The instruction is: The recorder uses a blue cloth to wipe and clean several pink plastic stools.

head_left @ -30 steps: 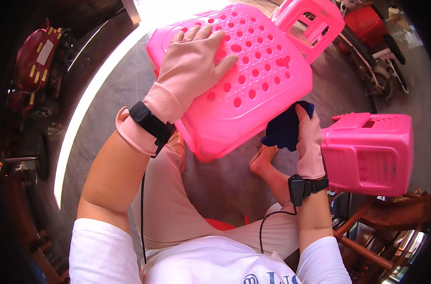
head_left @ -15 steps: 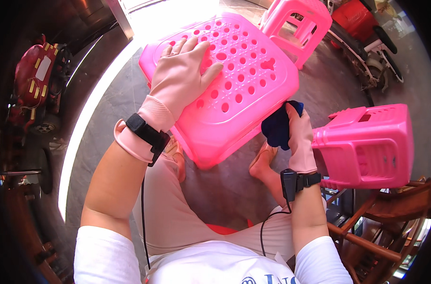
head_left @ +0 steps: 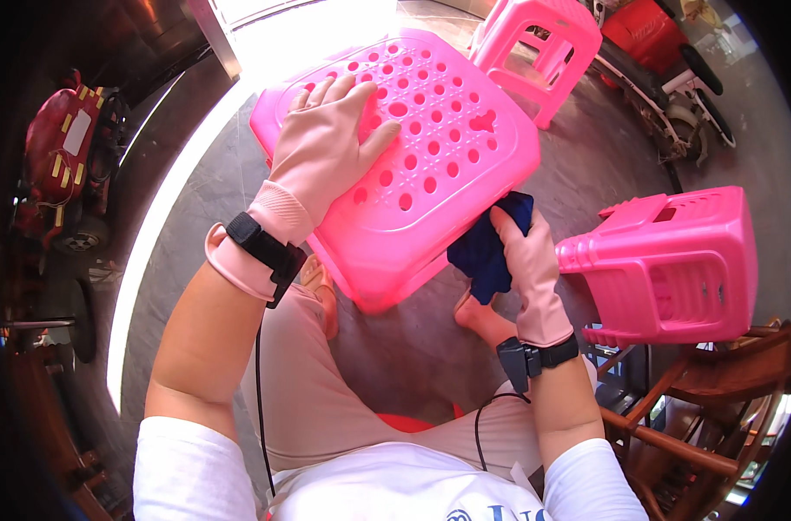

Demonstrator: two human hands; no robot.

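A pink plastic stool [head_left: 395, 230] with a holed seat stands in front of me, between my feet and the bright doorway. My left hand [head_left: 330, 143], in a pale pink rubber glove, lies flat on the left part of the seat, fingers spread and thumb apart. At the stool's right side my right hand [head_left: 532, 265], gloved the same way, grips a dark blue cloth [head_left: 491, 247] between thumb and fingers. The cloth hangs against the stool's side, just under the seat's edge. Part of the right fingers is hidden behind the cloth.
Another pink stool [head_left: 543, 56] stands upright beyond the seat's far right corner. More pink stools [head_left: 673, 265], nested, lie on their side to the right. A wooden chair [head_left: 673, 434] is at the lower right, a scooter [head_left: 682, 113] at the upper right, a red toy vehicle [head_left: 61, 148] at the left.
My right hand has moved slightly left and nearer to me with the cloth, along the stool's side. My left hand stays on the seat; the stool appears shifted slightly left.
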